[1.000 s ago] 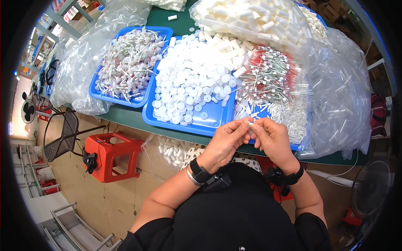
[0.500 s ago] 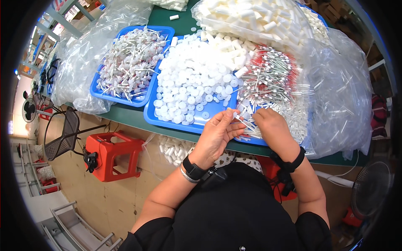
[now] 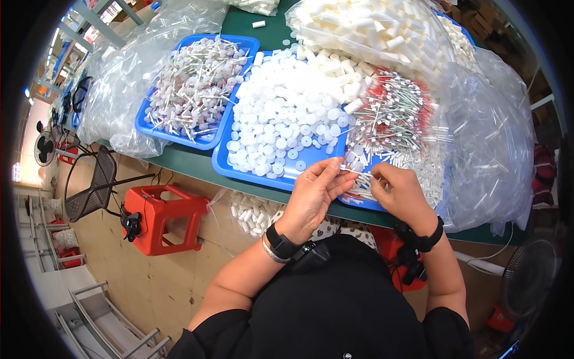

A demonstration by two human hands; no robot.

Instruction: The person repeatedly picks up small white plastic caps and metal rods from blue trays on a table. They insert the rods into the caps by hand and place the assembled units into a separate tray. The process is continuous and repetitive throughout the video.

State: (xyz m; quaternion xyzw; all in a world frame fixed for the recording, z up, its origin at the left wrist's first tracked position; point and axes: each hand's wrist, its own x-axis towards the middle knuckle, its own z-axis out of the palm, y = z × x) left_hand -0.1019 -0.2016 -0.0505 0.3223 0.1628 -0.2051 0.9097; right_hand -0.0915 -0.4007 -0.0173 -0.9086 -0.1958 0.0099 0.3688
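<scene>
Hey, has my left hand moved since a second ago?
Yes: your left hand has shifted left, judged against the middle blue tray, and now covers more of its near right corner.

The green table bears blue trays and plastic bags.

Slim piece in left fingers too small to tell, far bag cut off

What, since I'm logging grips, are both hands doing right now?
Left hand: closed, pinching a thin white piece.
Right hand: fingers curled near the piece's end; whether it grips cannot be told.
</scene>
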